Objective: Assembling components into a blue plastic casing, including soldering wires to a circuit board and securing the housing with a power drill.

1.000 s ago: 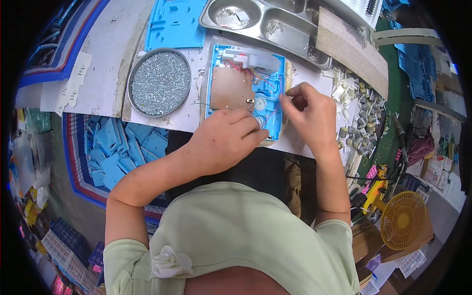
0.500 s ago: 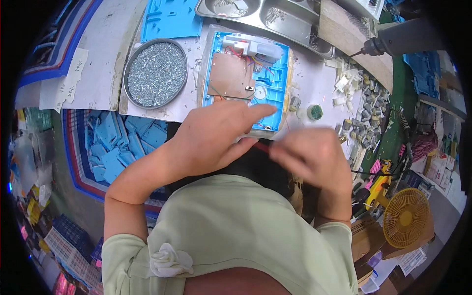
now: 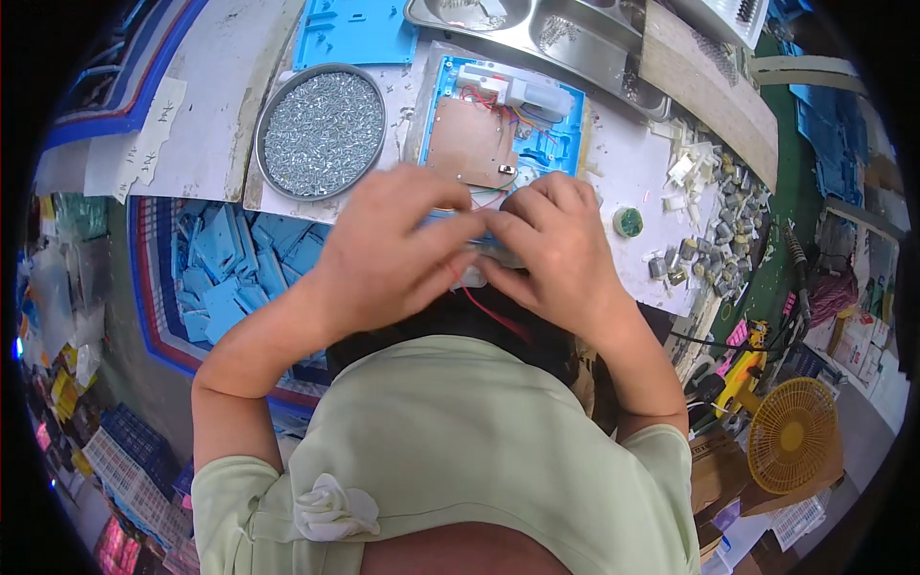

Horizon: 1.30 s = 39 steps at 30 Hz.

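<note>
My left hand (image 3: 383,254) and my right hand (image 3: 556,254) meet at the near edge of an open blue plastic casing (image 3: 572,139). Both are closed, fingertips almost touching. From the left fingertips a thin red wire (image 3: 494,311) trails down toward my lap, beside a small whitish piece (image 3: 471,278) just under the fingers. What my right fingers pinch is hidden. Inside the casing lie a brown circuit board (image 3: 470,144), a white plastic housing (image 3: 532,96) and coloured wires. My hands cover the casing's near side.
A round metal tray of screws (image 3: 321,134) stands left of the casing. Small motors (image 3: 724,240), white plastic parts (image 3: 695,168) and a small green-filled jar (image 3: 628,222) lie to the right. A steel compartment tray (image 3: 594,57) is behind. Blue panels (image 3: 225,297) fill a bin at lower left.
My right hand has moved up and left to meet my left hand, which has closed. The red wire now shows clearly below the fingers. The view has shifted slightly.
</note>
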Each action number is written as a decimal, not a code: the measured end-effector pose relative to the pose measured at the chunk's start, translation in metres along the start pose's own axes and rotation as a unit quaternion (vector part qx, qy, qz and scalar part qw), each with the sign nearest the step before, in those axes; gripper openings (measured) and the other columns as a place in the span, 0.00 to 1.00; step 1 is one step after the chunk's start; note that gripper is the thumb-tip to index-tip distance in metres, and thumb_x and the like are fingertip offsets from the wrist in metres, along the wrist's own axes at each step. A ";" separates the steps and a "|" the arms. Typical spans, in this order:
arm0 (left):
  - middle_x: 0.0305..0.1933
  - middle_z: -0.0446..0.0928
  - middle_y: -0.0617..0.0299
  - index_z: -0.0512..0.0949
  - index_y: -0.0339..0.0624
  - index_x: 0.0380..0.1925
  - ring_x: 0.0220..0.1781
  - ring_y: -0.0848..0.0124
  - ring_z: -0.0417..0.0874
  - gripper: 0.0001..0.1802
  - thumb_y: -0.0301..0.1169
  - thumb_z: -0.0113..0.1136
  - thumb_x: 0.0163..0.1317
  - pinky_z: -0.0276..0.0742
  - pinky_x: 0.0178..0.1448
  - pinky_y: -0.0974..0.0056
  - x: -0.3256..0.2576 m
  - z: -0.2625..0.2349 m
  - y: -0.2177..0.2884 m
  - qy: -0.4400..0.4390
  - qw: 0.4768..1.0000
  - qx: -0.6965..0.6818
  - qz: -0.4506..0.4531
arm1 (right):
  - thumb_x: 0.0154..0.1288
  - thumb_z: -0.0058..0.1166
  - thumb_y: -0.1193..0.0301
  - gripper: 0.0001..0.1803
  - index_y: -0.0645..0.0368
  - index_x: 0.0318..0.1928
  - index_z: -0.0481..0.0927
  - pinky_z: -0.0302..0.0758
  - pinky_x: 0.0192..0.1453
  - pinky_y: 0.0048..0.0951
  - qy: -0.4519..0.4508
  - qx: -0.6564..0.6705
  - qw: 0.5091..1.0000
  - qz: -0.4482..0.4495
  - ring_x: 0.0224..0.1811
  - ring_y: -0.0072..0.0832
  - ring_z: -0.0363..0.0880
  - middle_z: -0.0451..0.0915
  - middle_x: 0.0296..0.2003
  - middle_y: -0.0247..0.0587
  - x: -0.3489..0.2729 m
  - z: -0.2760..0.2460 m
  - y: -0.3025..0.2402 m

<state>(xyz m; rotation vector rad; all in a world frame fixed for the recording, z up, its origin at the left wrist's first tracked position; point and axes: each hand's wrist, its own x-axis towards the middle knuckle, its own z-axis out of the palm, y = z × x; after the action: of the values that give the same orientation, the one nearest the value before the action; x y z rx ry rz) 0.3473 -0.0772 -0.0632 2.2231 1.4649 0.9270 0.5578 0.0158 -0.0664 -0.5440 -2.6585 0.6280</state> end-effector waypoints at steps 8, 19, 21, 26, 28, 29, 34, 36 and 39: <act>0.43 0.78 0.59 0.81 0.43 0.48 0.44 0.58 0.78 0.25 0.34 0.76 0.48 0.73 0.46 0.54 -0.006 -0.010 -0.013 -0.063 0.996 0.058 -0.025 | 0.49 0.70 0.75 0.15 0.54 0.39 0.82 0.69 0.48 0.40 0.090 0.021 0.996 -0.014 0.40 0.36 0.76 0.77 0.33 0.34 -0.009 0.022 -0.004; 0.35 0.81 0.57 0.83 0.41 0.48 0.35 0.57 0.82 0.18 0.24 0.70 0.54 0.77 0.42 0.58 -0.018 -0.038 0.007 -0.023 0.977 -0.201 -0.065 | 0.51 0.69 0.74 0.15 0.57 0.42 0.83 0.68 0.45 0.36 0.113 0.017 0.993 -0.020 0.36 0.35 0.77 0.78 0.32 0.34 0.002 0.028 -0.024; 0.35 0.82 0.55 0.83 0.41 0.50 0.37 0.56 0.84 0.20 0.21 0.67 0.55 0.79 0.44 0.57 -0.016 -0.052 -0.002 0.012 0.919 -0.362 -0.156 | 0.51 0.69 0.74 0.16 0.57 0.42 0.84 0.68 0.44 0.37 0.140 0.042 0.989 -0.038 0.35 0.34 0.76 0.78 0.32 0.34 -0.005 0.028 -0.028; 0.41 0.83 0.58 0.84 0.45 0.51 0.41 0.58 0.85 0.18 0.28 0.62 0.59 0.80 0.44 0.58 -0.004 -0.004 -0.014 -0.094 0.992 -0.082 0.031 | 0.49 0.69 0.76 0.18 0.57 0.44 0.85 0.71 0.41 0.38 0.165 0.090 0.978 -0.094 0.32 0.32 0.76 0.78 0.31 0.33 -0.011 0.016 -0.040; 0.43 0.83 0.59 0.84 0.46 0.49 0.43 0.59 0.85 0.17 0.31 0.61 0.59 0.80 0.44 0.58 -0.003 0.004 -0.010 -0.137 0.985 -0.031 0.096 | 0.52 0.69 0.70 0.21 0.58 0.49 0.85 0.70 0.45 0.40 0.113 0.103 0.984 -0.096 0.36 0.36 0.75 0.79 0.33 0.35 -0.011 0.004 -0.024; 0.41 0.83 0.61 0.84 0.46 0.46 0.40 0.60 0.85 0.17 0.33 0.62 0.56 0.79 0.41 0.55 -0.005 0.005 -0.010 -0.119 0.987 -0.023 0.108 | 0.52 0.68 0.67 0.22 0.57 0.50 0.85 0.70 0.47 0.41 0.102 0.090 0.989 -0.052 0.38 0.36 0.75 0.79 0.34 0.35 -0.012 -0.005 -0.015; 0.32 0.79 0.60 0.83 0.44 0.42 0.26 0.59 0.80 0.14 0.28 0.69 0.54 0.75 0.29 0.58 -0.034 0.003 -0.026 0.036 0.999 0.011 0.037 | 0.55 0.68 0.59 0.23 0.53 0.51 0.85 0.64 0.56 0.45 0.028 -0.070 0.997 0.021 0.47 0.39 0.72 0.79 0.42 0.34 -0.004 0.012 -0.013; 0.28 0.77 0.60 0.82 0.43 0.40 0.23 0.59 0.78 0.13 0.26 0.72 0.53 0.73 0.26 0.59 -0.043 0.001 -0.034 0.075 0.996 0.046 -0.007 | 0.56 0.69 0.61 0.20 0.54 0.48 0.85 0.64 0.56 0.44 0.051 -0.071 0.996 0.022 0.46 0.37 0.74 0.80 0.42 0.34 0.007 0.025 -0.021; 0.23 0.68 0.61 0.75 0.46 0.25 0.23 0.61 0.77 0.10 0.28 0.71 0.55 0.71 0.25 0.58 -0.055 0.002 -0.028 0.050 0.992 0.097 -0.056 | 0.55 0.71 0.65 0.16 0.54 0.43 0.85 0.64 0.55 0.44 0.087 -0.043 0.995 0.007 0.46 0.35 0.75 0.81 0.41 0.33 0.016 0.044 -0.032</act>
<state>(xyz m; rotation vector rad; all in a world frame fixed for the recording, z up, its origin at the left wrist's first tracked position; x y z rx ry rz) 0.3145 -0.1151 -0.1005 2.2276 1.7750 0.9072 0.5166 -0.0193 -0.0836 -0.6140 -2.5275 0.4491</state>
